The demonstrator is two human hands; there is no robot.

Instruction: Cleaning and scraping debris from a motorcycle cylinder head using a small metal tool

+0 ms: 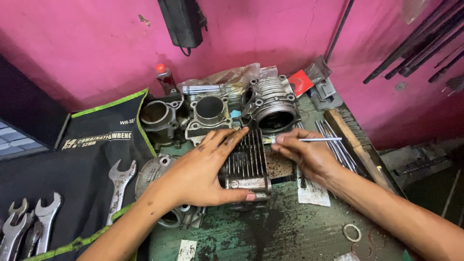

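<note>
Left hand: my left hand lies spread over the finned cylinder block, fingers across the top fins and thumb hooked along the near edge, so the block stays pinned to the bench.
Right hand: my right hand is pinched closed on a thin metal rod, held like a pen with its near end at the block's far right corner; the light grip suits fine poking more than force.
Block: it sits at the middle of the bench, fins up, lying on its side between my two hands, turned so the corner I work on faces my right.
Far row: three more engine cylinders stand along the pink wall, out of my reach path.
Left side: a dark wrench roll lies open with spanners laid on it, handles near me.
Right side: loose thin rods lie by a wooden strip.
Near right: gasket rings lie flat on the stained green surface.
</note>
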